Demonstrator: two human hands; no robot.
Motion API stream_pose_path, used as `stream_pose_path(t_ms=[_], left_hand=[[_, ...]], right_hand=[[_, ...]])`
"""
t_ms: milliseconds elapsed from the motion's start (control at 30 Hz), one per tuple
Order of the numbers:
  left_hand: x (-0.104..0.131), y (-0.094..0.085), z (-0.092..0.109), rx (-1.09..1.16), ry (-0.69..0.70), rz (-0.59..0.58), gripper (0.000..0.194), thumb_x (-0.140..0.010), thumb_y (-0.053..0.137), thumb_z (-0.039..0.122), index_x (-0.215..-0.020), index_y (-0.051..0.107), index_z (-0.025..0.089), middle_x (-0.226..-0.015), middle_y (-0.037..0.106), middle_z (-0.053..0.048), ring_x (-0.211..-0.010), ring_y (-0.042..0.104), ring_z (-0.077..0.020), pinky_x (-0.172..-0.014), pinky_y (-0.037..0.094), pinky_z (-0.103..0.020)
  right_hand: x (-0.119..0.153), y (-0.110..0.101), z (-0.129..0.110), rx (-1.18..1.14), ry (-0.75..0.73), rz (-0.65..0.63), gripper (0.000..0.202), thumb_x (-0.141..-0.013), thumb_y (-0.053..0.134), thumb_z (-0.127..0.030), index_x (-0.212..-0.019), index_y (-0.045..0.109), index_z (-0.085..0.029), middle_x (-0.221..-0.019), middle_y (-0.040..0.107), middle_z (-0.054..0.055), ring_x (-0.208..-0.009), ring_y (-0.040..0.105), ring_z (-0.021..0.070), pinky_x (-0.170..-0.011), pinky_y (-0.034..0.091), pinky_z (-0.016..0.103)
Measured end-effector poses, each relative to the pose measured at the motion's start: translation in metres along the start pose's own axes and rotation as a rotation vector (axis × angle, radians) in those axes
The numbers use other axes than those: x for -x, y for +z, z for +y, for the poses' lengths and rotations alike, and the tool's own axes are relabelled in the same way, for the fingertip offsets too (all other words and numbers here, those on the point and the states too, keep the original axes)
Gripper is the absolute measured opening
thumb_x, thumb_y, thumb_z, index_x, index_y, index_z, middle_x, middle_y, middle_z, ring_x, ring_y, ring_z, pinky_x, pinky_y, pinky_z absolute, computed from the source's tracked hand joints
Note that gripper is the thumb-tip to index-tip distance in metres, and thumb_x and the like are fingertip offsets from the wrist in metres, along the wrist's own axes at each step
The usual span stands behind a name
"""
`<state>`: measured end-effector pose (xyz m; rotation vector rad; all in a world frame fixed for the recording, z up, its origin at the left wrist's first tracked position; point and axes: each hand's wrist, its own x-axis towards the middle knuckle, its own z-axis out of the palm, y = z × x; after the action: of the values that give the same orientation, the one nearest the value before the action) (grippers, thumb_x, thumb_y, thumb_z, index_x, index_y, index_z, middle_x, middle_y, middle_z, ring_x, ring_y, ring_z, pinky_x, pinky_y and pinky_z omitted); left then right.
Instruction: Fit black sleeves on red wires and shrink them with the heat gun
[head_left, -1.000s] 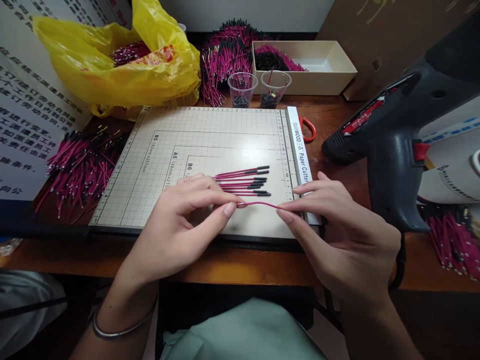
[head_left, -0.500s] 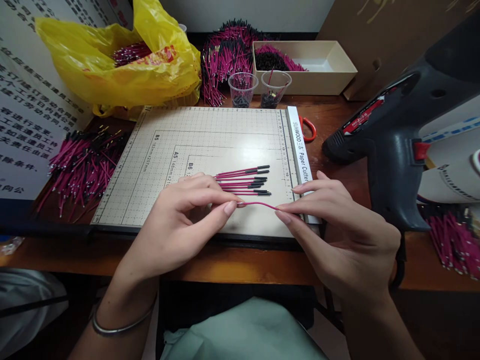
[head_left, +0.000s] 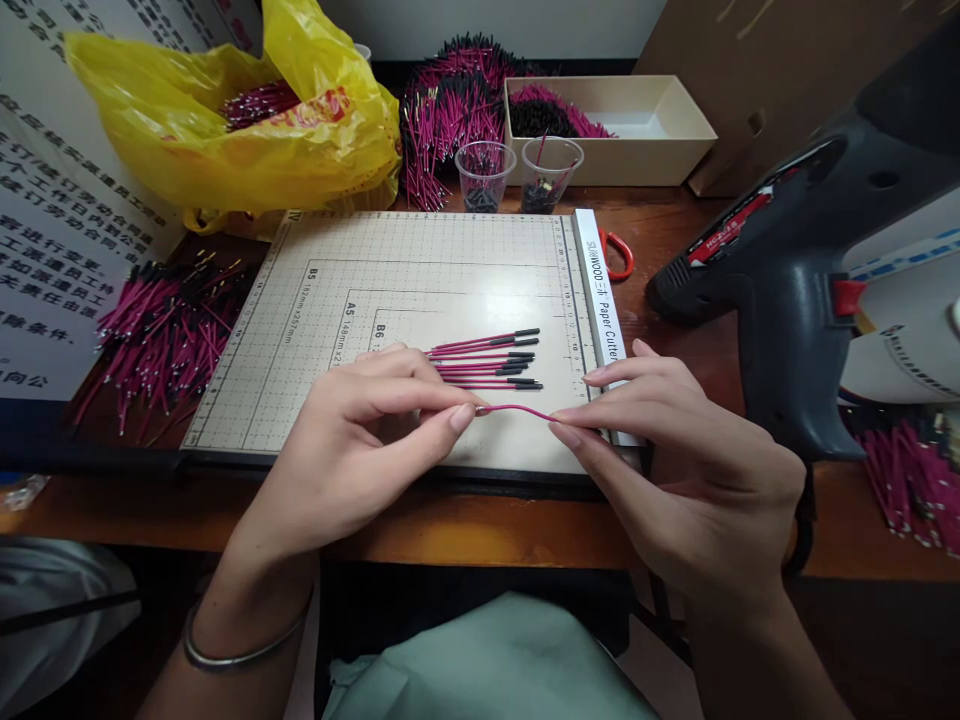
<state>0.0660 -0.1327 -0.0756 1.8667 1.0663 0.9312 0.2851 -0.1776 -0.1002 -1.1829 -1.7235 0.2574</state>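
Note:
A short magenta wire (head_left: 516, 407) stretches, slightly bowed, between my two hands over the front of a paper cutter board (head_left: 300, 330). My left hand (head_left: 367, 440) pinches its left end between thumb and forefinger, where a bit of bare metal shows at the fingertips. The other end is pinched between thumb and forefinger of my right hand (head_left: 675, 460), whose remaining fingers are raised and spread; that end is hidden. Just beyond the fingers, several magenta wires with black sleeves (head_left: 495, 362) lie side by side on the board, their left ends behind my left hand.
A heat gun (head_left: 795, 260) stands at the right, near red-handled scissors (head_left: 618, 255). Behind the board are plastic cups (head_left: 551, 175), a cardboard box (head_left: 637, 160) and a yellow bag (head_left: 330, 150). Wire piles lie left (head_left: 165, 340) and right (head_left: 915, 480).
Hardly anything differs: both hands keep their pinch on the wire in the same place. The view has shifted very slightly.

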Motion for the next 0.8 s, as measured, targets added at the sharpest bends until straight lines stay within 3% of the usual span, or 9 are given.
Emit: stream_pose_path(t_ms=[567, 800], left_hand=[[0.0009, -0.0018, -0.001, 0.099, -0.039, 0.016, 0.018, -0.083, 0.075, 0.012, -0.082, 0.086, 0.026, -0.066, 0.068, 0.003, -0.064, 0.058, -0.009, -0.055, 0.044, -0.02], [-0.0012, -0.003, 0.0009, 0.103, -0.046, -0.03, 0.018, -0.086, 0.072, 0.011, -0.082, 0.084, 0.024, -0.067, 0.067, 0.003, -0.063, 0.057, -0.0093, -0.054, 0.042, -0.022]], right_hand=[[0.0003, -0.0017, 0.0, -0.004, -0.033, -0.025, 0.023, -0.081, 0.078, -0.006, -0.088, 0.072, -0.027, -0.075, 0.072, -0.005, -0.088, 0.069, 0.0182, -0.108, 0.05, 0.048], [0.0011, -0.0005, -0.0009, -0.054, -0.017, 0.016, 0.024, -0.08, 0.078, -0.005, -0.088, 0.074, -0.027, -0.076, 0.072, -0.005, -0.088, 0.069, 0.0177, -0.105, 0.052, 0.046]])
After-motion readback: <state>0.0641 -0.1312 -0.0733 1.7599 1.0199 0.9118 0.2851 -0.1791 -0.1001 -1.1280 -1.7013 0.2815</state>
